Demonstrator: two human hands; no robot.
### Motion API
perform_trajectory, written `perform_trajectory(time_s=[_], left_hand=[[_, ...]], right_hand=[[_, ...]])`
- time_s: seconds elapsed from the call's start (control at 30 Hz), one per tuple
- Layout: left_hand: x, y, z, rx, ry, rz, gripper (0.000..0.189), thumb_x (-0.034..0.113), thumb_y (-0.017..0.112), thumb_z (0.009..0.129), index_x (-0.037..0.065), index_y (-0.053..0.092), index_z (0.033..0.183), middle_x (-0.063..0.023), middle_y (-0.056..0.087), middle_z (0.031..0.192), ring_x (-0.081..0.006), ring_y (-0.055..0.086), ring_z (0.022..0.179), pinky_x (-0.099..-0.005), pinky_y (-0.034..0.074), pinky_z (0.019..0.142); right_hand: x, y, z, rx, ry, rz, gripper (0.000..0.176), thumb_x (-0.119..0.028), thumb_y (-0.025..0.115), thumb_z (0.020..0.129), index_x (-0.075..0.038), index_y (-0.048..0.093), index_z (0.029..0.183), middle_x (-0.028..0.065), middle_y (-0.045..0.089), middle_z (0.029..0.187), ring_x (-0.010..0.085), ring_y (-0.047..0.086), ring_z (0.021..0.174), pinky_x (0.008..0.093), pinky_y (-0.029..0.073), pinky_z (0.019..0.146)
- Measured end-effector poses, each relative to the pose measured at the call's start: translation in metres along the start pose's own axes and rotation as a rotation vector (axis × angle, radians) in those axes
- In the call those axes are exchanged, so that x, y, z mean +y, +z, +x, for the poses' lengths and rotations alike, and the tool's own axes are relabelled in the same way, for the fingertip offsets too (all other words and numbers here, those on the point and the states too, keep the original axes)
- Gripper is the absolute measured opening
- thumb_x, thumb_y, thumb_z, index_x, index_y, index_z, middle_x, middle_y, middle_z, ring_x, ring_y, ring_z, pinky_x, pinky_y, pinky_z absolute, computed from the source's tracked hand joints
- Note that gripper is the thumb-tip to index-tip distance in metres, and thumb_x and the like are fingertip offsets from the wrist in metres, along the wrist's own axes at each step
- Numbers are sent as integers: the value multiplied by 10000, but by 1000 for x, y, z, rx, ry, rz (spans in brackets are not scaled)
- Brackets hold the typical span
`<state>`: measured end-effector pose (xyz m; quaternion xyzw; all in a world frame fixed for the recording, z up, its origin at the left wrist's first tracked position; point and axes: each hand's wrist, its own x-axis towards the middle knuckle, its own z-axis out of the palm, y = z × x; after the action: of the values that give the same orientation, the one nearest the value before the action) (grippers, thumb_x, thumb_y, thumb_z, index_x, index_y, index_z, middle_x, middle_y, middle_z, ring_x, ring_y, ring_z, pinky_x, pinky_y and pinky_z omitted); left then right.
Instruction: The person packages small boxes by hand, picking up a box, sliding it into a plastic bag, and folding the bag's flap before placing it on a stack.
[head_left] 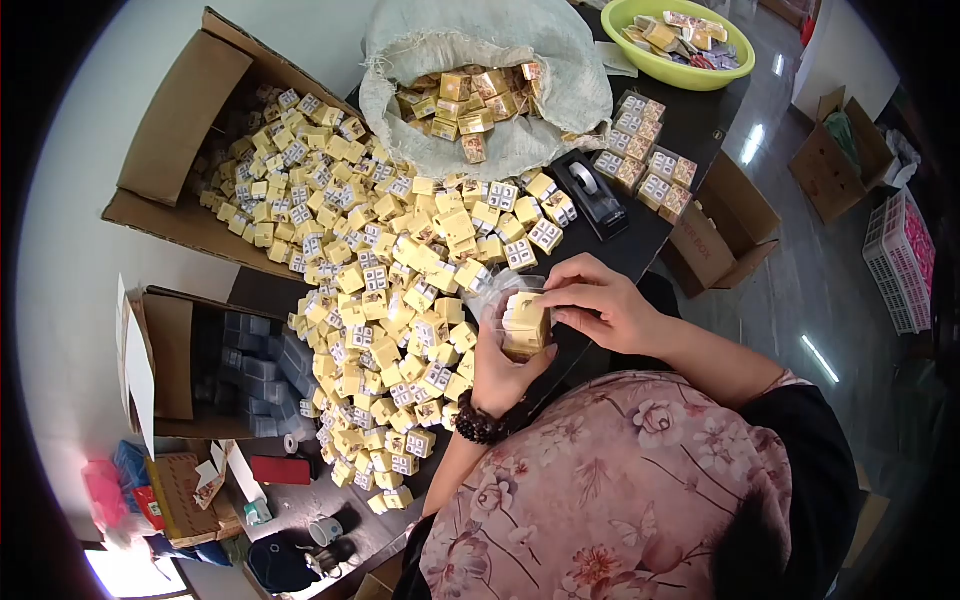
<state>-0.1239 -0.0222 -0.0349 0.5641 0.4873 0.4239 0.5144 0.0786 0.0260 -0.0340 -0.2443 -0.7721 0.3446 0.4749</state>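
Two hands close together above near edge of black worktop (645, 240). Left hand (500, 368) wraps clear plastic box (520, 343) filled with yellow cartons (526, 312); right hand (612, 306) brings fingertips to box's right side, pinch or mere touch: cannot tell. Box between hands, seated in left, which is nearer; long axis unclear. Plastic thin, glossy; cartons paper-like, square-edged. Loose carton heap (385, 300) just beyond left hand, spreading toward worktop's left edge.

Small boxes (458, 232) look papery, the clear case (525, 345) glossy plastic, the sack (572, 85) rough-woven.
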Motion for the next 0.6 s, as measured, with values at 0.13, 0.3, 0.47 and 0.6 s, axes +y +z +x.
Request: perform_trajectory(time_s=[0.13,0.3,0.47,0.6], left_hand=[[3,-7,-1,-210,-137,-520,874,-95,695,689,-12,247,1435,-108,489,1266,-202,526,1144,-350,464,963],[-4,-12,3,-339,-176,-583,866,-105,661,679,-6,246,1432,-91,477,1255,-189,501,1166,-350,461,968],[1,-3,7,-329,-81,-321,867,-117,653,675,8,232,1424,-96,492,1202,-189,530,1102,-329,481,904],[0,-3,7,-296,-167,-440,884,-122,649,661,21,213,1416,-113,501,1207,-211,559,1073,-345,488,905]], right_hand=[[-2,-12,8,-38,-162,-128,319,48,713,755,-82,671,1043,70,522,995,224,552,873,297,482,732],[-4,-16,16,-102,-127,-16,179,-7,730,775,-53,657,932,45,502,984,187,533,848,274,459,696],[-7,2,13,24,328,309,98,-98,732,813,-51,665,869,37,492,981,171,526,881,275,442,695],[-14,12,7,49,228,149,96,-100,737,816,-41,670,852,47,482,1036,142,481,980,283,408,851]])
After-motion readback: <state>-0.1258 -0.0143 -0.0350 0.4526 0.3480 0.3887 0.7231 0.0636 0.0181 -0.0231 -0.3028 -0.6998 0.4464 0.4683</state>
